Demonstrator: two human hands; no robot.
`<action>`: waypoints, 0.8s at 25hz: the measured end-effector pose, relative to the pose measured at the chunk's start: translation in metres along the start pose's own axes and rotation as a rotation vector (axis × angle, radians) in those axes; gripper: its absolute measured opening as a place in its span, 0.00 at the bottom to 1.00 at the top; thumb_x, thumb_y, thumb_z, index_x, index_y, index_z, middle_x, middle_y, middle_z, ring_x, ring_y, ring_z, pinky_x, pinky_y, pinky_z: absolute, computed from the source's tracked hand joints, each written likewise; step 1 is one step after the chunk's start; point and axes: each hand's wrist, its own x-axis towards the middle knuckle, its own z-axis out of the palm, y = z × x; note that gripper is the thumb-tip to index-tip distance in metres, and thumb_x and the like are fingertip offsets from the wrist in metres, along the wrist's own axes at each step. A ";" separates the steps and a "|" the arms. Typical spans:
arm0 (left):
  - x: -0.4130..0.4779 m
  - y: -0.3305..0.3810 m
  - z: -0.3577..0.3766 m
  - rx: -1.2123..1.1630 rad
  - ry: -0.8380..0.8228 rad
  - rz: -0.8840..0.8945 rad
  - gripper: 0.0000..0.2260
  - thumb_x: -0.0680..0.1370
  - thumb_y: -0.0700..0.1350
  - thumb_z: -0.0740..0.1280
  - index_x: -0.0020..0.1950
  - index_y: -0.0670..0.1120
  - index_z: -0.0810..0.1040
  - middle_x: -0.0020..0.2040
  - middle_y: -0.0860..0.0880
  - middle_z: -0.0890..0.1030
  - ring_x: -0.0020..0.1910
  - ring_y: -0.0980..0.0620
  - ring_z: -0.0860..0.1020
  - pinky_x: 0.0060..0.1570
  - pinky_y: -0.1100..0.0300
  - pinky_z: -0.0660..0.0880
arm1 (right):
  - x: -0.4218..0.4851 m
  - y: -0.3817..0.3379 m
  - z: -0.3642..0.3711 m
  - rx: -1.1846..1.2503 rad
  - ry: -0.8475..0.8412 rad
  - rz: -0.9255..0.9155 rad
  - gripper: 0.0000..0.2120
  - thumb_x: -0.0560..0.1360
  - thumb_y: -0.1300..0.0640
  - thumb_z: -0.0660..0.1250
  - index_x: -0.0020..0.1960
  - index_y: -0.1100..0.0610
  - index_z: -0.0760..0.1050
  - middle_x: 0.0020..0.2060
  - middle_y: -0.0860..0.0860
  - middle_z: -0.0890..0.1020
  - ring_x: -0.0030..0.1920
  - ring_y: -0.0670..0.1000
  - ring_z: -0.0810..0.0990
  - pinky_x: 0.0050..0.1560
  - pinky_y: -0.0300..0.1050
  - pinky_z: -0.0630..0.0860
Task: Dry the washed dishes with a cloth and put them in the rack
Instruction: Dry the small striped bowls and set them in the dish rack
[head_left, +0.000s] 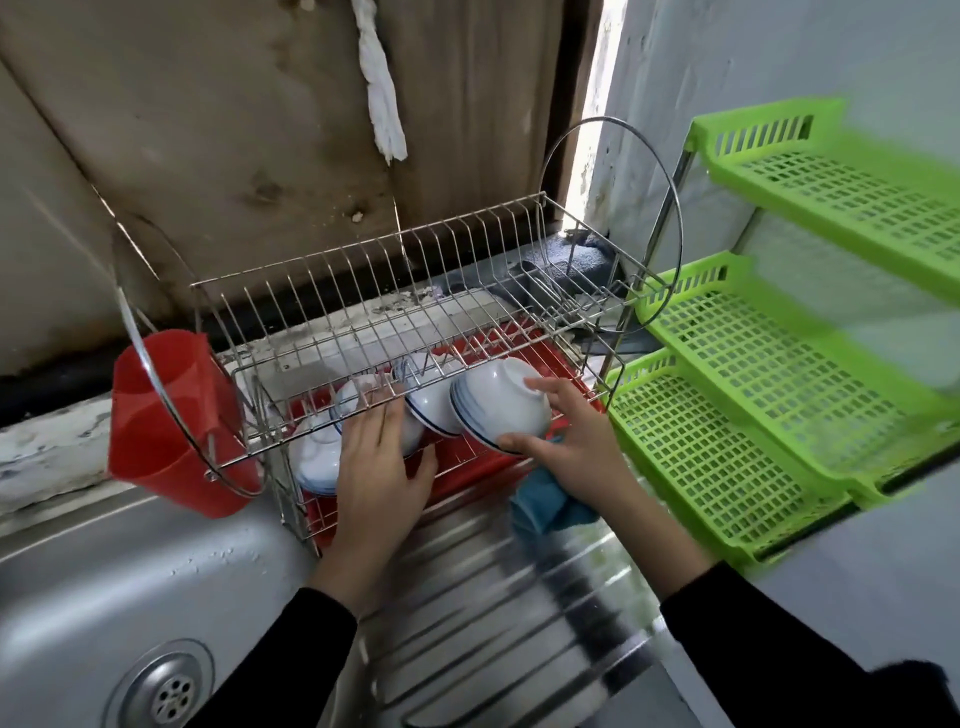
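The right hand (571, 441) was clamped on a white, blue-rimmed bowl (498, 405), thumb under the near rim and fingertips up at its foot, with a blue cloth (545, 506) bunched beneath the palm. The left hand (379, 467) lay with its fingers straight and apart, resting on another bowl (358, 402) under the upper wires, gripping nothing. The held bowl sat at the right end of the lower tier of the wire rack (363, 291), tipped on edge, its mouth facing down and left toward the neighbouring bowl (431, 410), just beside it. I could not tell whether they touched. The next move seemed to hang on that lean: the row ran leftward from the right hand, the nearer hand, so the bowl would likely need easing left to nest. A red tray (467, 478) lay under the tier, a red cup (166, 415) hung at the rack's left end, and the rack stood on the ribbed steel desk (493, 597) by the sink (104, 571)
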 end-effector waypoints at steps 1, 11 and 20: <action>0.002 0.000 0.004 0.035 0.029 0.003 0.29 0.75 0.55 0.60 0.70 0.37 0.70 0.66 0.40 0.74 0.66 0.45 0.65 0.71 0.54 0.54 | 0.008 0.002 0.000 0.023 -0.005 0.007 0.32 0.60 0.41 0.80 0.60 0.45 0.73 0.54 0.40 0.79 0.51 0.50 0.82 0.51 0.50 0.80; -0.005 -0.008 0.032 0.142 0.164 -0.137 0.31 0.74 0.60 0.62 0.70 0.41 0.69 0.65 0.36 0.73 0.66 0.39 0.66 0.71 0.49 0.54 | 0.056 0.018 0.005 0.218 -0.115 0.179 0.38 0.55 0.37 0.78 0.61 0.48 0.72 0.54 0.53 0.81 0.49 0.52 0.83 0.48 0.54 0.83; -0.001 -0.005 0.036 0.317 0.136 -0.097 0.26 0.77 0.61 0.58 0.75 0.57 0.65 0.65 0.38 0.68 0.67 0.38 0.64 0.70 0.43 0.57 | 0.067 0.032 0.007 0.275 -0.164 0.247 0.27 0.63 0.45 0.79 0.57 0.41 0.70 0.53 0.51 0.81 0.48 0.52 0.84 0.46 0.54 0.83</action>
